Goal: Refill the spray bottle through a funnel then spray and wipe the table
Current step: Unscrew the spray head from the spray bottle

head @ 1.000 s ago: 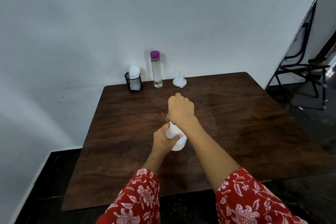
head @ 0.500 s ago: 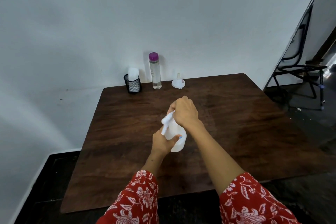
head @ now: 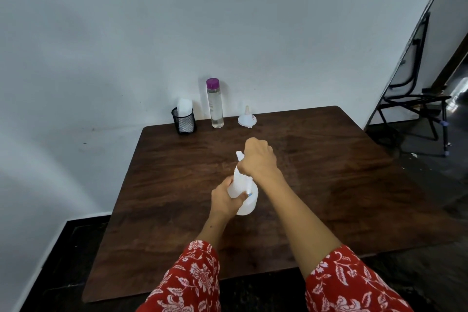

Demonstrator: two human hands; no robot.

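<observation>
Since half a second ago the right hand (head: 258,158) has turned a little further round on the spray head (head: 239,155), whose white tip now pokes up just left of the knuckles instead of slanting down toward the left; the bottle itself has hardly shifted on the table. That right hand is clenched over the spray head from above, fingers curled round it, so most of the head is hidden. The left hand (head: 225,199) grasps the white spray bottle (head: 245,197) round its body from the left side, thumb across the front. The bottle stands near the middle of the dark wooden table (head: 329,185), roughly upright; whether the head is already loose from the neck cannot be told, since the hand covers the join.

Well apart from the hands, along the far edge by the wall, stand three things in a row: a black mesh cup (head: 184,123) holding something white, a tall clear bottle with a purple cap (head: 214,104) just beside it, and a small white funnel (head: 247,118) resting mouth down, spout upward. Red floral sleeves (head: 349,284) cover both upper arms. A black metal chair (head: 415,101) stands on the floor beyond the table's right corner.
</observation>
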